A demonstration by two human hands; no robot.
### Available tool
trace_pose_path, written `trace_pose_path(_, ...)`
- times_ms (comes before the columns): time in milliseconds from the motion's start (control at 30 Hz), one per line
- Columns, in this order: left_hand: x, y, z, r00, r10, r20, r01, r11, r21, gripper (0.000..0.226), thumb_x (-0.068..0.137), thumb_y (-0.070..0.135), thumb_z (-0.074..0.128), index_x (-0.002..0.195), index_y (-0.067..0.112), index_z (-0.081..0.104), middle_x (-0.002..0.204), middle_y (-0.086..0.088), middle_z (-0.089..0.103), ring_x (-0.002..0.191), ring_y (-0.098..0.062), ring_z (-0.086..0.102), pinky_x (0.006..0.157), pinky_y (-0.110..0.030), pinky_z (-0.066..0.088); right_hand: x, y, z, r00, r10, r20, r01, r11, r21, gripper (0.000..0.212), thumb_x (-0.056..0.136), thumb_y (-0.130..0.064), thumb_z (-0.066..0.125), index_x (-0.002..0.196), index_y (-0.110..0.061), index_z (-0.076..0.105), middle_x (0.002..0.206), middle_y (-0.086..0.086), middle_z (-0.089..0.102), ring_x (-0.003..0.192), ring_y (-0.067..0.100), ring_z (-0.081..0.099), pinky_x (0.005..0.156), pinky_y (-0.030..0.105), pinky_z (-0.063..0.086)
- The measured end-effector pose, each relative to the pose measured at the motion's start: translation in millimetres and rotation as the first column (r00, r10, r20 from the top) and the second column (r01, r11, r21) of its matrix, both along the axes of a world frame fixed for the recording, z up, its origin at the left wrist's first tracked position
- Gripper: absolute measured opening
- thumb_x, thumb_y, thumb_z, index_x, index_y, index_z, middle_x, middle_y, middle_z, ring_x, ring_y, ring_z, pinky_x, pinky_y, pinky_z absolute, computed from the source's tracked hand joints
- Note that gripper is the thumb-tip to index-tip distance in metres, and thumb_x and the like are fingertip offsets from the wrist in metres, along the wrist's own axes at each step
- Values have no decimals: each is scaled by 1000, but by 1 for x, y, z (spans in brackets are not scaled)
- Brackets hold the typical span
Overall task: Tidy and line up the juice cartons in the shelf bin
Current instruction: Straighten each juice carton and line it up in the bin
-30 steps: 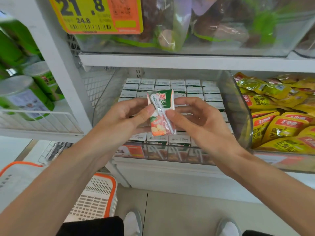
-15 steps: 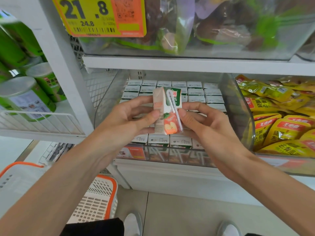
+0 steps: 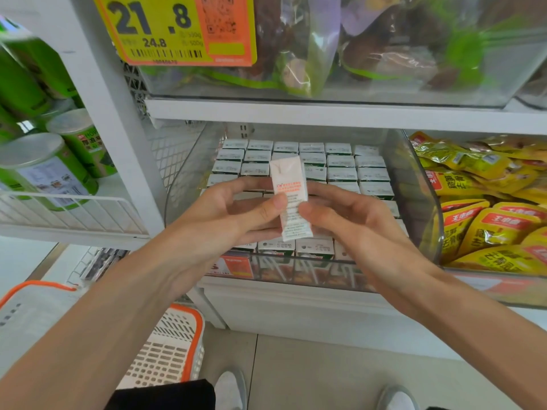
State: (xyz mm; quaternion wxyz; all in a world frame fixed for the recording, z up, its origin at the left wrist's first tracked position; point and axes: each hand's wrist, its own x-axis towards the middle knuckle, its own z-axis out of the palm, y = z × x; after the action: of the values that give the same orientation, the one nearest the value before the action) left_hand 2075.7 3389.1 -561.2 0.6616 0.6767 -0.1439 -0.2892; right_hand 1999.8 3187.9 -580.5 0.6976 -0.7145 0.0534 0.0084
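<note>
Left hand (image 3: 231, 214) and right hand (image 3: 355, 229): both pinch one juice carton (image 3: 287, 184), upright, above the clear shelf bin (image 3: 414, 196). Carton's side print too small to read; hands hide the middle rows of binned cartons (image 3: 340, 161). White shelving (image 3: 296, 309); orange-rimmed basket (image 3: 177, 344) on pale floor (image 3: 325, 377).

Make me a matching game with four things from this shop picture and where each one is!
Things
1. juice carton
2. price tag
3. yellow snack packets
4. basket

Places
A. down low on the left
B. pinched between the left hand and the right hand
C. at the far right
D. up high, top left

Pairs: 1-B, 2-D, 3-C, 4-A
</note>
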Motion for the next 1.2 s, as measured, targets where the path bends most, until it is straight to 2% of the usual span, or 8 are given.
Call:
trace_pose_path(133,0,0,1,999,31,13,-31,1000,4,43,91,34,73,131,25,63,113,-3,80,108,-20,77,94,-24,58,1,-2,-2,999,-51,14,50,998,45,33,94,-26,77,126,-27,70,115,-4,80,109,9,75,88,18,57)
trace_pose_path(267,0,-2,0,999,51,18,-51,999,15,41,91,34,74,130,25,64,111,-2,81,106,-19,77,92,-24,59,0,0,-2,999,-45,22,44,998,48,26,96,-23,75,122,-21,72,113,-5,81,107,9,75,85,9,53)
trace_pose_path(533,1,-2,-2,998,55,25,-55,998,29,39,93,36,73,131,27,64,112,0,81,106,-18,77,93,-25,59,0,1,0,998,-64,19,63,997,46,23,96,-22,75,119,-20,74,112,-4,81,107,11,76,89,13,55)
trace_pose_path(700,2,-2,-3,997,70,18,-70,998,4,31,100,21,67,131,26,65,112,-4,80,105,-21,78,91,-27,61,1,1,0,998,-65,24,64,998,23,22,97,-23,74,119,-22,74,112,-7,81,106,7,76,86,10,55)
trace_pose_path(833,1,-4,-3,992,78,94,-83,995,49,30,93,20,74,122,26,74,113,3,80,104,-15,77,86,-22,61,2,3,0,999,-16,31,18,997,-75,25,99,-37,70,122,-31,77,120,-9,78,116,10,72,104,32,55)
trace_pose_path(900,-2,-4,-4,989,51,141,-61,995,73,27,93,22,76,119,27,78,113,10,79,104,-8,76,84,-16,59,2,5,1,998,18,57,-12,994,-109,29,96,-42,72,123,-33,77,121,-10,77,115,8,71,103,31,57)
trace_pose_path(1067,0,-2,-3,986,69,150,-79,995,60,29,91,31,77,120,30,77,115,14,78,104,-7,76,83,-14,58,2,4,1,995,-30,91,27,999,36,36,96,-20,72,132,-24,69,111,0,82,108,14,77,96,20,57)
trace_pose_path(1200,0,-2,-2,994,26,104,-28,999,25,32,102,24,64,133,23,70,118,4,79,107,-16,77,88,-21,60,2,4,2,992,-108,60,99,985,142,33,97,-16,71,129,-16,62,105,7,82,102,26,79,98,29,60)
